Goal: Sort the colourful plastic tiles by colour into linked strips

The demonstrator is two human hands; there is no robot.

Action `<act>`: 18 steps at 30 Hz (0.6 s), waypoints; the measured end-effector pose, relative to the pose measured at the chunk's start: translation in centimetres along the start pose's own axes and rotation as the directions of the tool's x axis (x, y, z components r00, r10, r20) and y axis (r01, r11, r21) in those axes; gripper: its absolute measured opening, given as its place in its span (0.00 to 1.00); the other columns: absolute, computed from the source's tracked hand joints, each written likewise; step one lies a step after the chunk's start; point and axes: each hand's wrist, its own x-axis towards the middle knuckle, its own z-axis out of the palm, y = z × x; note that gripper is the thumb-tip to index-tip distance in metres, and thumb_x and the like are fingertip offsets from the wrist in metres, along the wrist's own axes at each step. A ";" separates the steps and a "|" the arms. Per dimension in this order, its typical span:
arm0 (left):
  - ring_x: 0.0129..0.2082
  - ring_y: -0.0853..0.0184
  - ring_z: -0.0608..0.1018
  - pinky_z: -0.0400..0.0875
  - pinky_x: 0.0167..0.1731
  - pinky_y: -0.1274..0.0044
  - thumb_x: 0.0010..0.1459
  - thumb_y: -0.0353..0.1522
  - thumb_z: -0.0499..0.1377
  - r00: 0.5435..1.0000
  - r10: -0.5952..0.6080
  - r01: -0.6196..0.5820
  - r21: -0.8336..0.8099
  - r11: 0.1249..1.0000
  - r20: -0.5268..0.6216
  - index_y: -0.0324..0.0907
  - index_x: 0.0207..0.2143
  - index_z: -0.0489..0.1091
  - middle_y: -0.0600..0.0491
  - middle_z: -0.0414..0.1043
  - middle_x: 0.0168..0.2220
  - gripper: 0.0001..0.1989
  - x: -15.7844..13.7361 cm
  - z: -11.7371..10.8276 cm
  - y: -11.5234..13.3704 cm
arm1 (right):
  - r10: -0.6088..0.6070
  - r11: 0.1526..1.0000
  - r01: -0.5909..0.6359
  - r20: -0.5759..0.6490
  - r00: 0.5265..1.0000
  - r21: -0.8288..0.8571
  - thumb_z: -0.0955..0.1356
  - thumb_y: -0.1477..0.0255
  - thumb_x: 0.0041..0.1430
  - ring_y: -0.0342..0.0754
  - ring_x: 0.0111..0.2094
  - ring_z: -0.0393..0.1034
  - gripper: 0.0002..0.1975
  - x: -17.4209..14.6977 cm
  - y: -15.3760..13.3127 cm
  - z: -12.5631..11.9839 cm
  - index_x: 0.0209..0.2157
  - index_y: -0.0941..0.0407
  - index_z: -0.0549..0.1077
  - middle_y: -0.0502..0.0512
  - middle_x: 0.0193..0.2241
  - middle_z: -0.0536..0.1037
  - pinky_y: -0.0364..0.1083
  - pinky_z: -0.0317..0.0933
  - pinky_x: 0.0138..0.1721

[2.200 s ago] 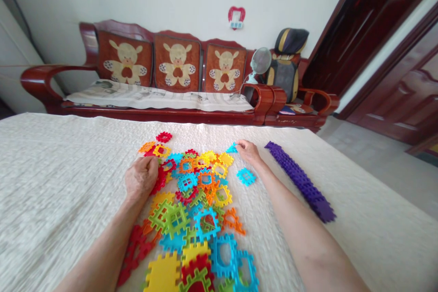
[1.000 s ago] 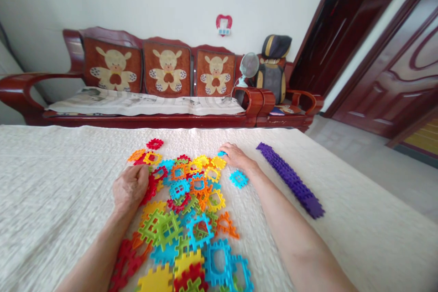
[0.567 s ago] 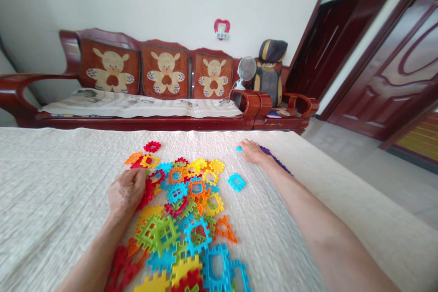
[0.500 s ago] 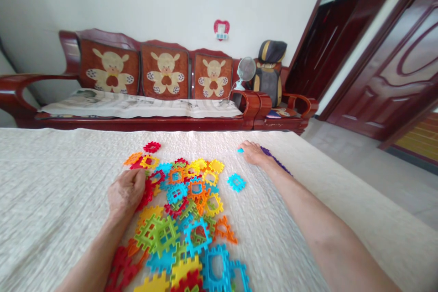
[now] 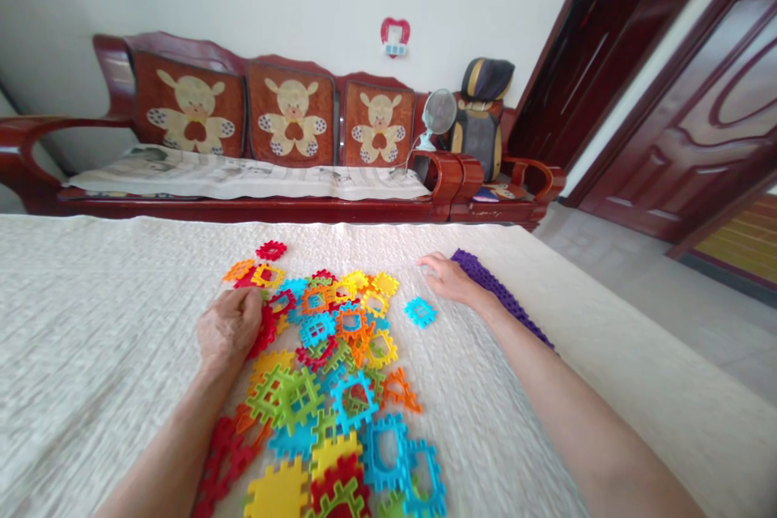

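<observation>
My left hand is closed in a fist on the left edge of a loose pile of plastic interlocking tiles, against some red tiles. Whatever its fingers may hold is hidden. Over the cloth to the right of the pile, my right hand has its fingers stretched out and slightly apart, with nothing visible in them. A single blue tile lies just left of and below it. Partly behind the right wrist runs a purple piece with many holes. Green, yellow and orange tiles overlap in the pile.
A cream textured cloth covers the table. Beyond its far edge stands a dark red wooden sofa with bear cushions. A small fan and an armchair are at the far right, near a door.
The small blue piece at my right fingertips no longer shows, and those fingers have straightened. More of the purple piece is visible. My left hand stays closed by the pile; the view tilts slightly.
</observation>
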 end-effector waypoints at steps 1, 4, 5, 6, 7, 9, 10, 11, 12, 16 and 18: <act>0.34 0.65 0.74 0.63 0.34 0.76 0.61 0.37 0.50 1.000 0.002 -0.002 0.005 1.000 -0.002 0.42 0.28 0.73 0.50 0.74 0.33 0.16 0.0 0.0 0.0 | -0.014 0.998 0.010 0.059 0.998 0.070 0.65 0.74 0.56 0.49 0.48 0.68 0.20 -0.8 -0.7 0.0 0.52 0.56 0.70 0.58 0.49 0.72 0.46 0.61 0.48; 0.34 0.66 0.73 0.62 0.35 0.77 0.62 0.38 0.49 1.000 0.015 -0.015 0.012 1.000 0.011 0.41 0.28 0.73 0.51 0.74 0.32 0.16 -0.1 -0.1 0.1 | -0.028 0.986 -0.002 0.174 0.984 0.169 0.70 0.62 0.53 0.51 0.47 0.69 0.27 -2.9 -2.7 0.2 0.54 0.56 0.68 0.60 0.50 0.71 0.46 0.62 0.47; 0.33 0.67 0.73 0.62 0.35 0.77 0.62 0.38 0.49 1.000 0.015 -0.016 0.014 1.000 0.018 0.41 0.29 0.73 0.52 0.73 0.32 0.16 -0.1 -0.2 0.2 | -0.022 0.987 -0.008 0.186 0.982 0.162 0.71 0.61 0.51 0.52 0.48 0.69 0.31 -3.4 -3.2 0.3 0.55 0.57 0.67 0.61 0.51 0.70 0.47 0.62 0.48; 0.33 0.67 0.73 0.62 0.35 0.77 0.62 0.38 0.49 1.000 0.012 -0.012 0.016 1.000 0.026 0.41 0.29 0.73 0.52 0.73 0.33 0.16 -0.1 -0.3 0.2 | -0.010 0.990 -0.017 0.188 0.982 0.141 0.72 0.61 0.49 0.53 0.49 0.68 0.33 -3.7 -3.6 0.4 0.56 0.57 0.67 0.62 0.51 0.70 0.48 0.62 0.49; 0.33 0.67 0.73 0.61 0.35 0.77 0.61 0.38 0.50 0.999 0.004 -0.005 0.018 1.000 0.032 0.41 0.30 0.73 0.53 0.73 0.33 0.16 -0.1 -0.4 0.3 | 0.007 0.994 -0.027 0.185 0.983 0.109 0.72 0.61 0.48 0.54 0.50 0.67 0.34 -4.0 -3.8 0.5 0.56 0.57 0.66 0.62 0.51 0.70 0.48 0.61 0.50; 0.34 0.66 0.73 0.62 0.35 0.77 0.61 0.38 0.50 0.999 -0.018 0.018 0.016 1.000 0.040 0.41 0.30 0.73 0.52 0.74 0.33 0.15 -0.1 -0.5 0.4 | 0.032 0.998 -0.042 0.177 0.984 0.051 0.72 0.64 0.46 0.54 0.49 0.67 0.32 -4.2 -3.9 0.9 0.54 0.57 0.68 0.61 0.49 0.70 0.48 0.61 0.50; 0.34 0.66 0.73 0.62 0.35 0.76 0.61 0.38 0.50 0.999 -0.030 0.029 0.011 1.000 0.043 0.41 0.30 0.73 0.52 0.74 0.34 0.15 0.0 -0.5 0.4 | 0.036 0.998 -0.043 0.170 0.985 0.037 0.72 0.65 0.46 0.54 0.48 0.68 0.29 -4.2 -3.8 1.0 0.52 0.56 0.69 0.60 0.47 0.71 0.48 0.61 0.50; 0.35 0.66 0.73 0.62 0.35 0.76 0.60 0.38 0.50 0.998 -0.039 0.039 0.005 0.999 0.046 0.42 0.30 0.73 0.52 0.74 0.34 0.15 0.0 -0.6 0.4 | 0.034 0.999 -0.041 0.163 0.986 0.037 0.71 0.66 0.47 0.53 0.47 0.68 0.27 -4.2 -3.6 1.2 0.51 0.55 0.70 0.59 0.46 0.72 0.47 0.61 0.49; 0.35 0.65 0.73 0.63 0.36 0.75 0.60 0.38 0.50 0.998 -0.046 0.046 -0.001 0.999 0.051 0.42 0.31 0.73 0.52 0.74 0.35 0.15 0.0 -0.5 0.4 | 0.032 0.998 -0.039 0.152 0.988 0.045 0.71 0.67 0.47 0.51 0.46 0.69 0.25 -4.1 -3.4 1.3 0.49 0.55 0.70 0.57 0.45 0.72 0.46 0.62 0.48; 0.36 0.64 0.73 0.62 0.34 0.75 0.60 0.38 0.51 0.996 -0.061 0.062 -0.006 0.998 0.061 0.44 0.31 0.73 0.53 0.74 0.35 0.14 0.2 -0.3 0.0 | 0.123 0.991 -0.119 -0.057 0.991 0.058 0.71 0.68 0.47 0.50 0.45 0.69 0.23 -3.3 -2.1 1.6 0.48 0.54 0.71 0.55 0.44 0.74 0.45 0.62 0.47; 0.36 0.63 0.73 0.62 0.33 0.75 0.59 0.38 0.51 0.996 -0.060 0.061 -0.004 0.998 0.060 0.45 0.29 0.73 0.54 0.74 0.34 0.13 0.2 -0.2 -0.2 | 0.220 0.975 -0.215 -0.194 0.956 0.047 0.70 0.67 0.49 0.51 0.45 0.68 0.24 -2.5 -1.3 1.6 0.49 0.56 0.70 0.57 0.44 0.74 0.46 0.62 0.48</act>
